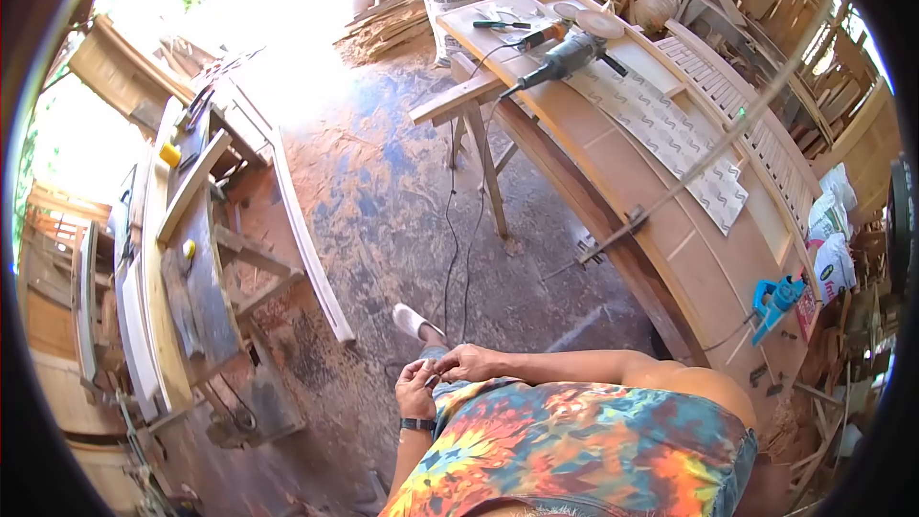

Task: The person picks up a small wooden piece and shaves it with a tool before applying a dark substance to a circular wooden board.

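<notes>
My left hand [414, 389], with a dark band at its wrist, is in front of my waist with its fingers curled together. Against it is my right hand [468, 363], its thumb and fingers also drawn in as if pinching. The fingertips of both hands meet at something too small to make out. Neither hand touches the bench or the tools. Below them a foot in a pale shoe [410, 319] stands on the dusty floor.
At right, a long wooden panel [613, 158] on a trestle carries a grey power tool [567, 59], a blue power tool [777, 304] and a long bar clamp [704, 165]. Cords [450, 230] trail to the floor. A worn bench [206, 268] with wooden pieces stands left.
</notes>
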The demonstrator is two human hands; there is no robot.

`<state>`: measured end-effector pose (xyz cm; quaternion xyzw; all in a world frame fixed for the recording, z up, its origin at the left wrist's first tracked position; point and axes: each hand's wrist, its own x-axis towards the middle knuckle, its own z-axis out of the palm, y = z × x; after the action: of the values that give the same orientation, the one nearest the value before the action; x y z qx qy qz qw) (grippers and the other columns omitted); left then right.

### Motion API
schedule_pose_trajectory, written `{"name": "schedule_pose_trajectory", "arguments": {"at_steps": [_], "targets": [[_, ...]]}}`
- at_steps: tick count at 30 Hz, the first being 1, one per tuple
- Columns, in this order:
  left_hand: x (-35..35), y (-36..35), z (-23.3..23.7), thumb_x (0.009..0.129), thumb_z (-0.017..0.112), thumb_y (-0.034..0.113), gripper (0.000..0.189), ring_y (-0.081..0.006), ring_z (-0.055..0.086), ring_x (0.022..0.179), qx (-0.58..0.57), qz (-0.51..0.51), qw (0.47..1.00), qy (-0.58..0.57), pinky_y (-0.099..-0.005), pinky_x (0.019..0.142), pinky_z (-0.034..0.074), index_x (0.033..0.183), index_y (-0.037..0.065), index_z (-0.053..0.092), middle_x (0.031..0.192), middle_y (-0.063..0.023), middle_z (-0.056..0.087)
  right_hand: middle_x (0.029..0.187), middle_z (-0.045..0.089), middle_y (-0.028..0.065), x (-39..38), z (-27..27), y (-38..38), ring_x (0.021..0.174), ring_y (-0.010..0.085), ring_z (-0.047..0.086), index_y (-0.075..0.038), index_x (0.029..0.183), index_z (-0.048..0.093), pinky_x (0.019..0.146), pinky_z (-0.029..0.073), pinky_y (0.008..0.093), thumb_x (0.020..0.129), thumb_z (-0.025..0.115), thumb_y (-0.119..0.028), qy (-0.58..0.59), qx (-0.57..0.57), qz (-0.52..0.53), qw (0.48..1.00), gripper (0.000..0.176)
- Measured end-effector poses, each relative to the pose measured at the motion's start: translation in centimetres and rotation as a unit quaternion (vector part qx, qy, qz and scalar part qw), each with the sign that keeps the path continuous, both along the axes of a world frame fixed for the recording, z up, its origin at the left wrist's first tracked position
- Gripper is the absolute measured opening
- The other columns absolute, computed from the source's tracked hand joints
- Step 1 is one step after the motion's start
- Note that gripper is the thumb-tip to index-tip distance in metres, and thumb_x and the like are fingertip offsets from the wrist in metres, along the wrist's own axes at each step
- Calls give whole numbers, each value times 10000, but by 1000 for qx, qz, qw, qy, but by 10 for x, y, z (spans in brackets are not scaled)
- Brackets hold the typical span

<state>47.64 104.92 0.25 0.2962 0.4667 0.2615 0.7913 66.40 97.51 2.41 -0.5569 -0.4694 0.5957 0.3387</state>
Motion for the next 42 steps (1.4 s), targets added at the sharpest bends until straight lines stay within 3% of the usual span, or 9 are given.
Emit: {"name": "schedule_pose_trajectory", "arguments": {"at_steps": [3,7,10,16,20,26,31,33,42], "targets": [[28,101,-30,987,688,125,128,-194,699,816,-27,-3,1000,-4,-368,711,597,1089,67,638,924,-80,721,1171,748,184,42,-25,81,1068,275,726,-16,1227,717,945,554,380,934,665,-222,-103,-20,9,994,362],[66,260,-31,1039,616,193,122,-213,682,719,-53,-29,998,30,-386,639,580,1102,89,622,865,-92,709,1053,766,178,107,-35,185,976,307,744,-53,1119,762,885,570,402,874,638,-227,-222,3,-128,967,325],[98,368,-9,1055,589,206,132,-187,648,658,-32,-47,998,23,-323,566,548,1104,88,624,831,-82,693,1097,764,163,167,-25,255,1028,293,734,-40,1143,751,923,560,385,870,663,-228,-191,-31,-209,959,343],[198,557,32,936,741,200,195,-54,514,531,103,-197,961,164,-212,452,376,1067,85,652,781,-31,687,1080,762,180,289,28,360,1017,281,742,-32,1133,748,904,573,372,884,691,-206,-241,8,-392,888,309],[288,652,32,924,759,187,217,-66,564,584,218,-258,928,159,-217,496,406,1068,50,672,850,-45,703,1044,767,174,383,21,400,978,267,749,-26,1097,753,886,578,367,884,695,-212,-248,6,-485,839,289],[446,735,19,931,747,149,256,-142,683,764,313,-368,858,175,-275,671,539,1109,-17,665,882,-74,701,973,769,153,592,8,467,921,230,744,-33,1273,667,840,575,354,881,732,-283,-267,36,-615,741,469],[579,791,65,929,748,164,291,-141,683,761,422,-492,745,156,-288,689,540,1141,-19,669,832,-82,707,1114,726,254,739,12,518,1029,408,714,-130,1438,536,898,567,491,922,684,-434,-369,-108,-686,617,616],[641,816,83,931,746,201,302,-170,687,747,509,-508,679,146,-309,687,540,1138,-12,690,828,-111,714,1161,713,253,777,24,529,1068,419,701,-152,1437,543,914,562,496,930,661,-483,-354,-162,-694,605,617],[890,799,103,930,737,195,317,-173,718,830,501,-609,614,36,-305,728,546,1160,-18,687,880,-121,746,1115,742,171,840,4,548,1000,393,722,-180,1184,710,835,582,485,929,632,-580,-332,-268,-696,578,480]]}}
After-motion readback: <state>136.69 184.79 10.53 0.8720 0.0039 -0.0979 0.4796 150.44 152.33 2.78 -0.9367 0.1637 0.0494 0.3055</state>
